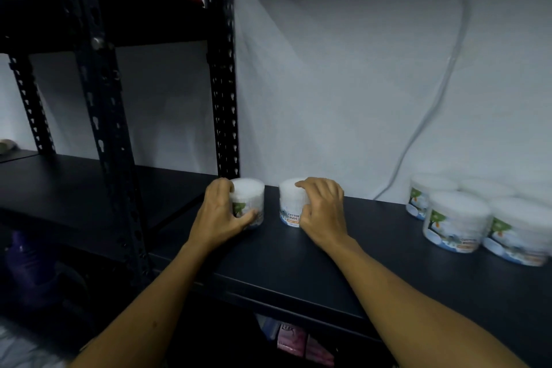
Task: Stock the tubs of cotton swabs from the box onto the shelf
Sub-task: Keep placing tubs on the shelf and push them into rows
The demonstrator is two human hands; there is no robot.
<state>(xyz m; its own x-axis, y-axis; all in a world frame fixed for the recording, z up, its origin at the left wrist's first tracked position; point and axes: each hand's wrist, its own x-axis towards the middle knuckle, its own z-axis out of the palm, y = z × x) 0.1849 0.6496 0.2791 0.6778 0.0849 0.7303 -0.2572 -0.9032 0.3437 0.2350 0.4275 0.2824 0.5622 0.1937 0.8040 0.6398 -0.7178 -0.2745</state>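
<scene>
Two clear tubs of cotton swabs stand side by side on the dark shelf [298, 260], near its back left corner. My left hand [219, 215] is wrapped around the left tub [251, 197], thumb on its front label. My right hand [324, 207] grips the right tub [291, 203] from its right side, fingers over the lid. Both tubs rest upright on the shelf board. The box is out of view.
Several more tubs [457, 221] are grouped at the shelf's right end. A black perforated upright [222, 69] stands just behind the left tub. A white cable [430, 104] hangs down the wall. Another rack with a dark shelf [59, 182] stands on the left.
</scene>
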